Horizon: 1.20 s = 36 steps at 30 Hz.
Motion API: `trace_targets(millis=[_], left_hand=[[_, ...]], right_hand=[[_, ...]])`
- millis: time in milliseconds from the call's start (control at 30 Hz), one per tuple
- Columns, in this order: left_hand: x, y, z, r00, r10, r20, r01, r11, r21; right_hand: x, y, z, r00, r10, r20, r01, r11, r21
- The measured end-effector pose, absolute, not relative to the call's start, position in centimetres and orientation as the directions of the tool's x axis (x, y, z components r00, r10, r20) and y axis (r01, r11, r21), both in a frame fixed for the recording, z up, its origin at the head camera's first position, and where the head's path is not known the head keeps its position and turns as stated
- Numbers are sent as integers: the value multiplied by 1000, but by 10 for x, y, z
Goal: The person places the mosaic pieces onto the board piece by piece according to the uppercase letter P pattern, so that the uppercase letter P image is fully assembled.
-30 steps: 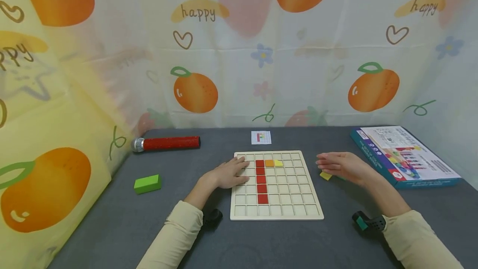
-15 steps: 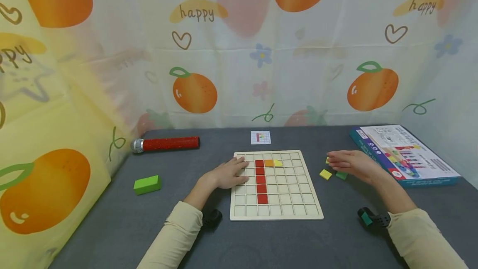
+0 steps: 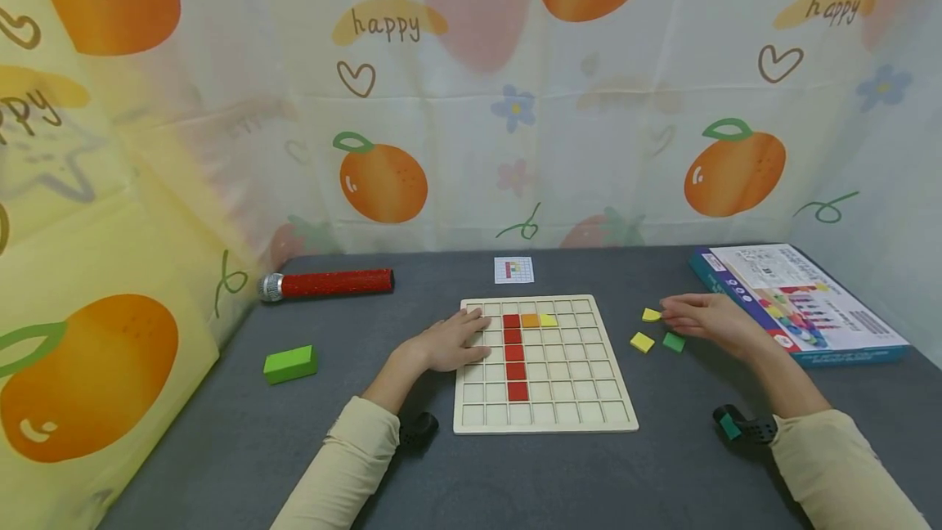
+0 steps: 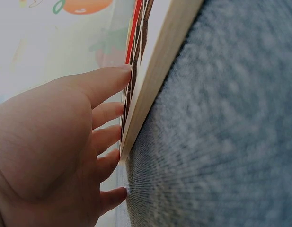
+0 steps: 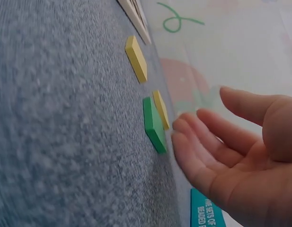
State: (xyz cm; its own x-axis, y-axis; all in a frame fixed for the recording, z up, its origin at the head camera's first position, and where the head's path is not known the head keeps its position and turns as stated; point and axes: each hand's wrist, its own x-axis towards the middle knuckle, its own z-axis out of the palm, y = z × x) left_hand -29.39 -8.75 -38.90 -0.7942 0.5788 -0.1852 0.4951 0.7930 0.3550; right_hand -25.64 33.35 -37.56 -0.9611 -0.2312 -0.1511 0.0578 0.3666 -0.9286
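My left hand (image 3: pixel 450 342) rests its fingertips on the left edge of a pale wooden grid board (image 3: pixel 581 415). In the left wrist view the spread fingers (image 4: pixel 108 138) touch that board's rim. A column of red tiles (image 3: pixel 514 352) lies in the grid, with an orange tile (image 3: pixel 531 321) and a yellow tile (image 3: pixel 548 321) to the right of its top. My right hand (image 3: pixel 717 321) hovers beside two loose yellow tiles (image 3: pixel 642 343) and a green tile (image 5: pixel 154 125). Its fingers are loosely bent and hold nothing; the thumb stands apart from them in the right wrist view.
A flat printed box (image 3: pixel 802 305) lies at the right, close to my right forearm. Behind the board is a small pattern card (image 3: pixel 513 270). A red microphone (image 3: pixel 327 282) and a green block (image 3: pixel 290 364) lie at the left. A printed curtain (image 3: pixel 471 105) hangs behind the table.
My right hand has drawn back to the right, uncovering the two yellow tiles and the green tile. The left hand has stayed on the board.
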Motion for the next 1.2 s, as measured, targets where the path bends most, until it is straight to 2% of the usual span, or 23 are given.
trace_targets(millis=[167, 367, 567, 933, 1200], left_hand=[[-293, -87, -388, -794, 579, -183, 496, 792, 357], [-293, -88, -388, -795, 578, -184, 494, 792, 358], [-294, -88, -389, -795, 579, -182, 491, 790, 367], [-294, -87, -386, -789, 584, -189, 499, 790, 357], [-295, -87, -388, -787, 588, -188, 502, 787, 358]], right_hand=[[-256, 335, -376, -958, -231, -168, 41, 472, -881], [-256, 335, -378, -952, -254, -173, 14, 526, -850], [-257, 339, -381, -940, -308, -144, -73, 598, -798], [-259, 337, -379, -921, -380, -85, -186, 620, -762], [-258, 337, -379, -927, -368, -70, -196, 637, -746]])
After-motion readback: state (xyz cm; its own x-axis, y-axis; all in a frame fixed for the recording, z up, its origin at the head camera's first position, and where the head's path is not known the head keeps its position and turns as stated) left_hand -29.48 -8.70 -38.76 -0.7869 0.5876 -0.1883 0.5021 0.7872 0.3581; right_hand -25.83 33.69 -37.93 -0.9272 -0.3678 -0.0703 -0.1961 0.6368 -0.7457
